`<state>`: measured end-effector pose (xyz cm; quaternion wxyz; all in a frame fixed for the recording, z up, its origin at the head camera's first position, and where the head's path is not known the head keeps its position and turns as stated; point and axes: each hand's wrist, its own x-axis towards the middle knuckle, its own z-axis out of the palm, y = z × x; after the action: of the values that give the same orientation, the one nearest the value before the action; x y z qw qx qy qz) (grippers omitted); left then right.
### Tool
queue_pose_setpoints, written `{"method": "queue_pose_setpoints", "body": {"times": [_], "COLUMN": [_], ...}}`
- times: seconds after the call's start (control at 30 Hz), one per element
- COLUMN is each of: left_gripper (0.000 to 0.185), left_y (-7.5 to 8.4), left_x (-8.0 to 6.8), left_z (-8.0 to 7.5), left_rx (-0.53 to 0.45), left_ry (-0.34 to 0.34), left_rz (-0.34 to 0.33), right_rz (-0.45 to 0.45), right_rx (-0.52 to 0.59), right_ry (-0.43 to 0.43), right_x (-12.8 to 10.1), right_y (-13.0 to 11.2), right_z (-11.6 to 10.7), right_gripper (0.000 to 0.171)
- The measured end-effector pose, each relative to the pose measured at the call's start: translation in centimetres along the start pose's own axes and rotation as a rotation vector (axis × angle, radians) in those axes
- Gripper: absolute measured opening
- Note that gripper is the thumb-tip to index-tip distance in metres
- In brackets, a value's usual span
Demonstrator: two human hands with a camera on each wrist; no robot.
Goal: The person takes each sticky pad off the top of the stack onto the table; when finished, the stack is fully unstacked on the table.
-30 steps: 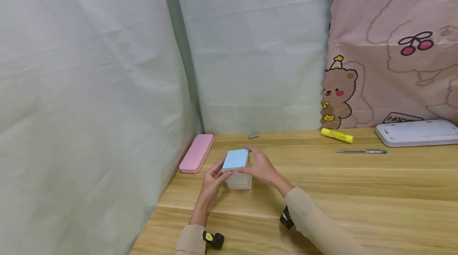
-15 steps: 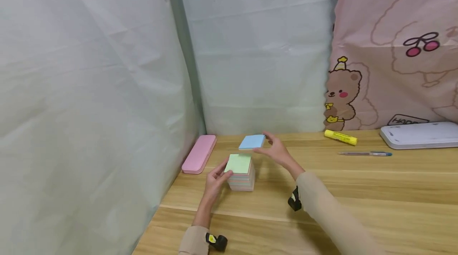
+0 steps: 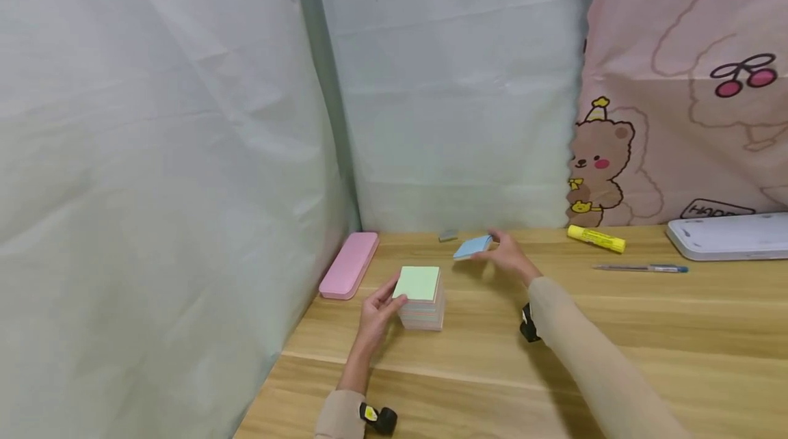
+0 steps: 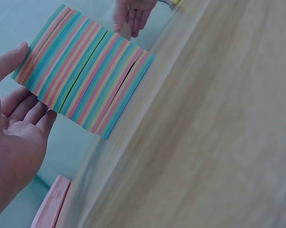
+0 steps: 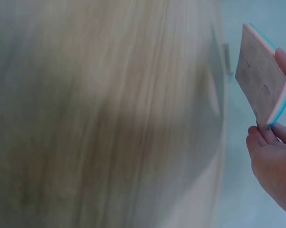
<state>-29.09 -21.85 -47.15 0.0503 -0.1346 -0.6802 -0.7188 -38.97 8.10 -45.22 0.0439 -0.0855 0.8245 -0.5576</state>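
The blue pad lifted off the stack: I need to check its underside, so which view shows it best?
The right wrist view: the blue pad fills the frame, grey backing up, pinched by the right hand. The head view shows only its small blue top; the left wrist view doesn't show it.

Head view high above desk [image 3: 615, 329]; close, perhaps blurred wrist views sharing it.

I count two hands, left [image 3: 377, 309] and right [image 3: 509, 258]. One note stack [image 3: 421, 303], one thin blue pad [image 3: 473, 247]. On the desk [image 3: 615, 329]: one pink case [image 3: 349, 264], one yellow glue stick [image 3: 596, 238], one pen [image 3: 640, 268], one white tray [image 3: 729, 235], one small grey eraser [image 3: 448, 236].
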Motion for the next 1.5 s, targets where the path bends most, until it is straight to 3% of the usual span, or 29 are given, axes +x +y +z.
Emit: {"method": "queue_pose_setpoints", "body": {"times": [0.4,0.67,0.87,1.23,1.5], "left_gripper": [0.063,0.062,0.061,0.063,0.062], "left_y": [-0.2,-0.1,0.0,-0.3,-0.3], "left_x": [-0.3,-0.2,-0.5,-0.4,-0.4], "left_z": [-0.2,-0.3,-0.2,0.0,-0.3], "left_rx": [-0.009,0.009,0.019,0.024,0.02], "left_ry": [-0.011,-0.004,0.007,-0.031,-0.029], "left_rz": [-0.015,-0.007,-0.009,-0.004,-0.002], "right_rz": [-0.056,0.017,0.024,0.017,-0.051], "right_rx": [-0.053,-0.1,-0.089,-0.1,-0.055], "right_ry": [-0.078,-0.16,-0.148,-0.114,-0.077], "right_x": [0.9,1.6,1.7,1.3,0.5], "right_y": [3.0,3.1,3.4,3.5,2.5], "right_z": [-1.0,-1.5,-1.2,-1.2,-1.1], "right_gripper": [0.087,0.089,0.09,0.093,0.092]}}
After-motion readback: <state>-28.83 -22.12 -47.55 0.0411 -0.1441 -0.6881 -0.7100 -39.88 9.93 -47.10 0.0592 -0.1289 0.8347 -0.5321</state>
